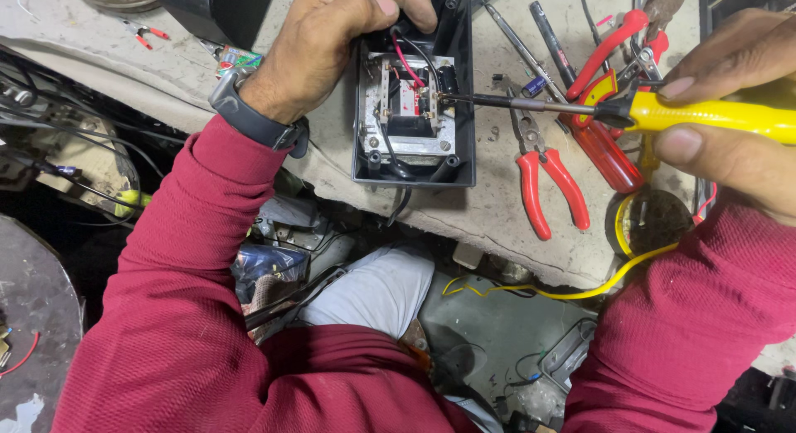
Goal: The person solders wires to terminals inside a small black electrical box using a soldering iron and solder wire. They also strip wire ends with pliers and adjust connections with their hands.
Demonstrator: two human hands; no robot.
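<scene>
An open black plastic box (461, 85) lies on the worn workbench (497, 209), showing a metal-framed electrical part (408, 109) with red and black wires inside. My left hand (332, 43) grips the box's far left corner, a dark watch on the wrist. My right hand (730, 109) holds a yellow-handled screwdriver (705, 114) level; its thin shaft reaches left and the tip touches the right side of the part inside the box.
Red-handled pliers (547, 180), a red screwdriver (605, 151) and other tools lie right of the box. A yellow wire (564, 294) hangs off the bench edge beside a tape roll (655, 221). Below the bench are my knees, cables and clutter.
</scene>
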